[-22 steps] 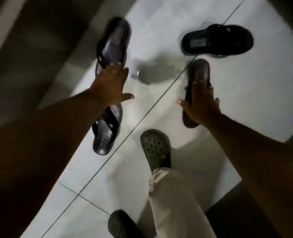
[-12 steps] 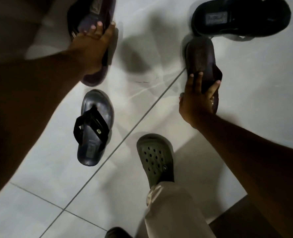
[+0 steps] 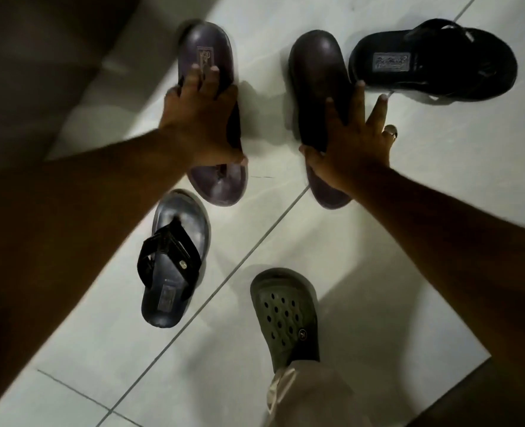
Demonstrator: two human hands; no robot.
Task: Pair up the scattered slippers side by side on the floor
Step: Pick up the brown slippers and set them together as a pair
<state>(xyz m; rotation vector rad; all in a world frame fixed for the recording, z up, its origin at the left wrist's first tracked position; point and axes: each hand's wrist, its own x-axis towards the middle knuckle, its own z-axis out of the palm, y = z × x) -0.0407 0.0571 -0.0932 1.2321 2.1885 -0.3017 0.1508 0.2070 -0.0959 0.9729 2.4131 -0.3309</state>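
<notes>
Two purple-grey slippers lie on the white tile floor (image 3: 378,241), toes pointing toward the camera wearer. The left slipper (image 3: 212,118) sits sole-down, label on the heel end visible. The left hand (image 3: 204,118) lies flat over its middle, fingers (image 3: 193,78) stretched along the footbed, thumb down at the strap end; it presses rather than grips, as far as can be seen. The right slipper (image 3: 316,87) lies well apart from the first, across a bare strip of tile, roughly parallel to it. It looks tilted up on one edge, smooth dark surface showing; whether that is the sole or the footbed I cannot tell. The right hand (image 3: 353,143) is on its near half, fingers spread and extended, thumb curled round the slipper's inner edge. A ring (image 3: 390,131) shows on one finger.

Just beside the right slipper's far end, nearly touching, a black sandal (image 3: 433,63) lies crosswise with a pale label on its heel. Near the left slipper's toe, a dark flip-flop (image 3: 172,263) with a black strap points the other way, close but apart.

Nearer the camera, the person's foot in an olive clog (image 3: 286,312) with holes stands on the tile, a light trouser leg (image 3: 310,396) above it. Dark shadow covers the upper left corner.
</notes>
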